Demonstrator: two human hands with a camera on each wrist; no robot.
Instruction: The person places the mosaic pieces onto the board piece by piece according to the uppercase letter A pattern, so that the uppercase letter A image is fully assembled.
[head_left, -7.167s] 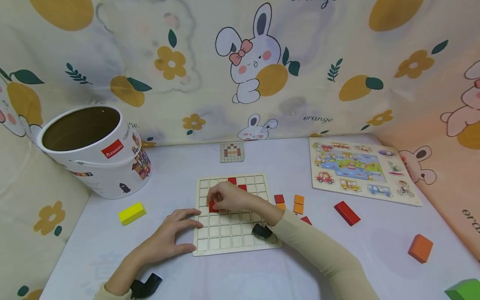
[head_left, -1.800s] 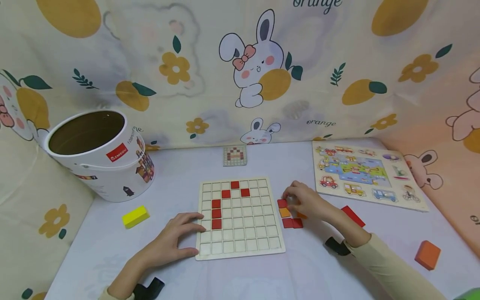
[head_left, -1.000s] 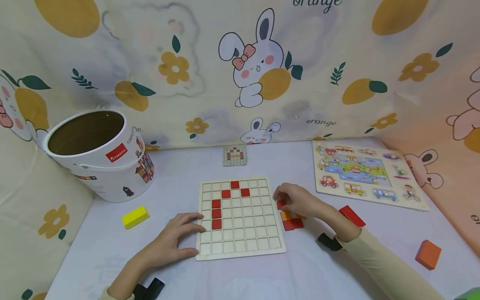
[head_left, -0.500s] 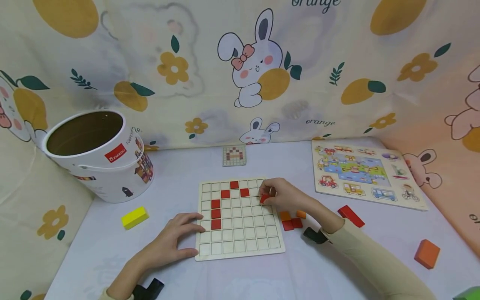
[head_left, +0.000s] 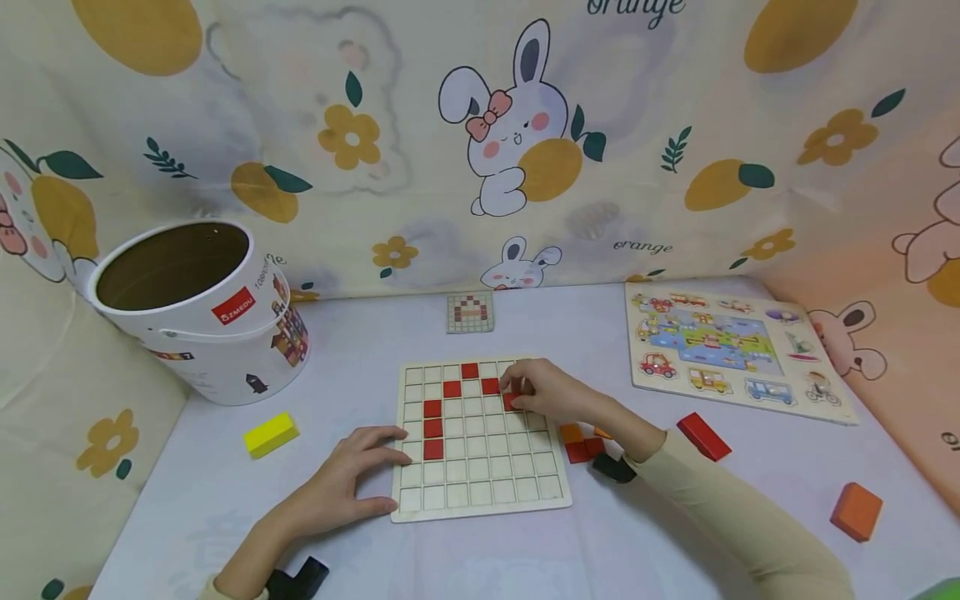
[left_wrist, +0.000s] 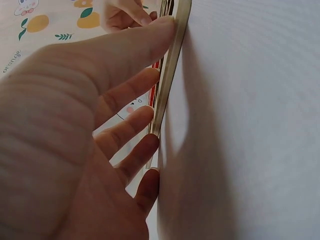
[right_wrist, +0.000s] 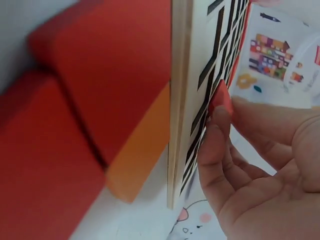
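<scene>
On the pale counter (head_left: pixel 480 558) in front of the person lies a square wooden grid board (head_left: pixel 480 492) with light, empty cells, and six small red square tiles already sit in it: one at the top centre (head_left: pixel 469 370), two a row lower (head_left: pixel 452 388), and three stacked in a column on the left (head_left: pixel 432 427). The right hand (head_left: pixel 542 392) is over the board's upper right part, its fingers (right_wrist: pixel 215 131) pinching a seventh small red square tile (head_left: pixel 512 402) and setting it down into a cell just below and right of the upper tiles; whether it is fully seated cannot be told. The left hand (head_left: pixel 339 475) rests at the board's left edge, fingers spread and lying flat against the rim, thumb at the near corner. Judging by the small pattern card (head_left: pixel 470 312) propped beyond the board, the red outline looks roughly half built, with its right side and the inner colours left to fill. Just beside the board's right edge wait loose red and orange tiles (head_left: pixel 583 446). The board itself is thin, flat plywood with dark grid lines.
</scene>
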